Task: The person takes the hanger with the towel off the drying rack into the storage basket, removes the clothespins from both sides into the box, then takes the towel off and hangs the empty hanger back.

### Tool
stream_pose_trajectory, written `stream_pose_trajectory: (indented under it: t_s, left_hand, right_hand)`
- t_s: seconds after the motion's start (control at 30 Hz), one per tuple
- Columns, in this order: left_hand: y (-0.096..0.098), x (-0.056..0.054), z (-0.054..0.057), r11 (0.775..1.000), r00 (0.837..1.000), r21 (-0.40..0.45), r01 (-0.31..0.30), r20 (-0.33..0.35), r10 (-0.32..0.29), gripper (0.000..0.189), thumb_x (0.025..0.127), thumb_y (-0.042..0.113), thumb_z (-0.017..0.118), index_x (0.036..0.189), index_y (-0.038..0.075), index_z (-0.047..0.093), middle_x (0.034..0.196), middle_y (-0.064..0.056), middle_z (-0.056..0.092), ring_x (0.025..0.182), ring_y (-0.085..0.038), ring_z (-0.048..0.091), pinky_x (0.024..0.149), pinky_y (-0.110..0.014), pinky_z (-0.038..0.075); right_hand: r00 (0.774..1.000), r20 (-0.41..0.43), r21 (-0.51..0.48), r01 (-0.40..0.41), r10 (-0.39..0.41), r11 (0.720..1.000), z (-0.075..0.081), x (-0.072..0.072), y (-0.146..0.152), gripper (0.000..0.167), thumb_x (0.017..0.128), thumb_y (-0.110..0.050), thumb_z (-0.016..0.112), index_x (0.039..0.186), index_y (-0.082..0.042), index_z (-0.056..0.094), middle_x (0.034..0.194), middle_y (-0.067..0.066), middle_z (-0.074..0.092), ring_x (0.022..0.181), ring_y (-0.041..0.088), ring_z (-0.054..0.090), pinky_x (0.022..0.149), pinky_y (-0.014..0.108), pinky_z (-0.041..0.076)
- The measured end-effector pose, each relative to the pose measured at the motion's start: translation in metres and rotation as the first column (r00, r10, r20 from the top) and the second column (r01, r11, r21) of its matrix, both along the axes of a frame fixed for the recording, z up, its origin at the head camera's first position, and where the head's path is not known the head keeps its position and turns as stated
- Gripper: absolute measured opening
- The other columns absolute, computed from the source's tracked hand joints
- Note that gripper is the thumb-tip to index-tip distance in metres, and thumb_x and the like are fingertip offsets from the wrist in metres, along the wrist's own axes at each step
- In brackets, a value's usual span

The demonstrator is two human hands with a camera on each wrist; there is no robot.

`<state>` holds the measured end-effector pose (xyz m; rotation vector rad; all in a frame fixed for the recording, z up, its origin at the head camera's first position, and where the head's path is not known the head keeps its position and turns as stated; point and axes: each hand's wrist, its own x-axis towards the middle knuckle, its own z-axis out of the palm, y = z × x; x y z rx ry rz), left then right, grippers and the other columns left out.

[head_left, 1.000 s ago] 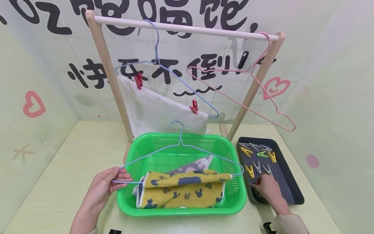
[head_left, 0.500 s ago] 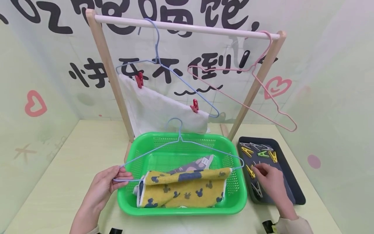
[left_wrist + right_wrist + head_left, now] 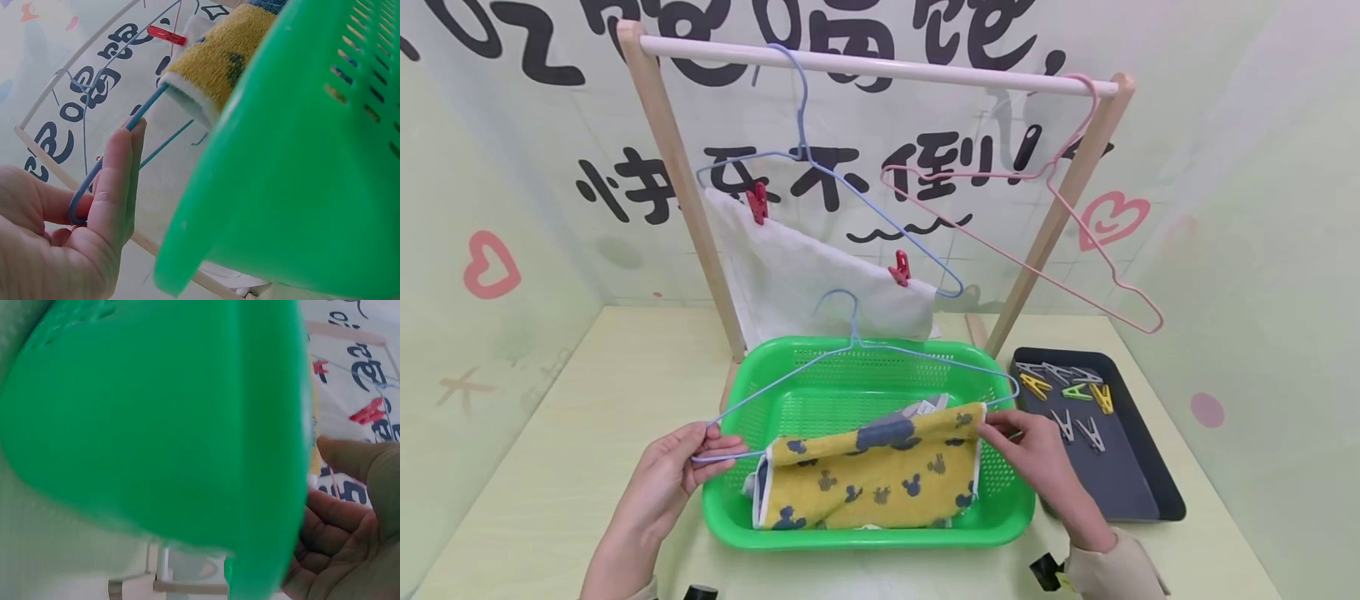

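My left hand (image 3: pixel 673 467) grips the left corner of a blue wire hanger (image 3: pixel 775 385). In the left wrist view its fingers (image 3: pixel 112 194) wrap the hanger's bent end. A yellow towel (image 3: pixel 857 479) with dark mouse-head shapes is draped over the hanger's bottom bar and hangs into a green basket (image 3: pixel 865 540). At the towel's upper right corner my right hand (image 3: pixel 1037 454) pinches the edge between thumb and fingers. The basket wall hides much of the towel in the right wrist view, and whether a clothespin is also in that hand cannot be seen.
A black tray (image 3: pixel 1123 475) with several clothespins (image 3: pixel 1077 392) stands right of the basket. Behind is a rack with a white bar (image 3: pixel 880 67). It carries a blue hanger with a white cloth (image 3: pixel 827 283) on red clothespins, and a pink hanger (image 3: pixel 992 242).
My right hand has left the tray and moved left to the towel's upper right corner. The hanger's right side and the towel's corner have risen slightly. The left hand keeps its grip.
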<state>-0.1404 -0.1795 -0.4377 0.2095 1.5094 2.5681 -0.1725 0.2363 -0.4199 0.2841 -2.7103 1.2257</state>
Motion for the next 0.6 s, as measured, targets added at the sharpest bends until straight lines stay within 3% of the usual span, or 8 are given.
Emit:
stream_pose_trajectory:
  t_s: [0.13, 0.27, 0.43, 0.6]
  left_hand:
    - [0.001, 0.001, 0.002, 1.0, 1.0, 0.0, -0.009, -0.002, 0.009, 0.03, 0.103, 0.012, 0.034, 0.091, 0.004, 0.061, 0.091, -0.01, 0.07, 0.089, -0.017, 0.068, 0.077, -0.025, 0.056]
    - [0.002, 0.003, 0.004, 0.998, 0.999, 0.026, -0.05, 0.018, 0.05, 0.03, 0.103, 0.011, 0.035, 0.089, 0.003, 0.06, 0.09, -0.01, 0.071, 0.087, -0.018, 0.069, 0.075, -0.024, 0.056]
    - [0.004, 0.003, 0.006, 0.992, 0.994, 0.091, -0.083, 0.073, 0.077, 0.03, 0.103, 0.012, 0.036, 0.088, 0.002, 0.06, 0.09, -0.012, 0.071, 0.088, -0.021, 0.069, 0.076, -0.025, 0.056]
    - [0.004, 0.002, 0.008, 0.982, 0.975, 0.091, -0.167, 0.163, 0.151, 0.028, 0.103, 0.015, 0.034, 0.091, 0.0, 0.054, 0.09, -0.012, 0.07, 0.089, -0.02, 0.069, 0.077, -0.026, 0.056]
  right_hand:
    - [0.998, -0.045, 0.004, 0.036, -0.036, 0.999, 0.001, -0.003, -0.009, 0.008, 0.08, -0.009, 0.074, 0.083, -0.003, 0.071, 0.071, 0.001, 0.067, 0.061, 0.007, 0.059, 0.054, 0.02, 0.052]
    - [0.988, -0.152, -0.005, 0.028, -0.029, 1.0, 0.0, -0.003, -0.015, 0.007, 0.077, -0.005, 0.076, 0.075, -0.004, 0.07, 0.065, -0.001, 0.064, 0.055, 0.003, 0.055, 0.049, 0.018, 0.048]
    - [0.95, -0.306, 0.049, -0.048, 0.06, 0.998, -0.005, -0.005, -0.016, 0.014, 0.074, 0.001, 0.077, 0.07, -0.007, 0.066, 0.061, -0.003, 0.062, 0.051, -0.001, 0.05, 0.043, 0.016, 0.044]
    - [0.927, -0.33, 0.139, -0.141, 0.18, 0.98, -0.01, -0.004, -0.014, 0.017, 0.073, 0.001, 0.077, 0.068, -0.01, 0.065, 0.06, -0.007, 0.059, 0.05, -0.004, 0.044, 0.041, 0.014, 0.04]
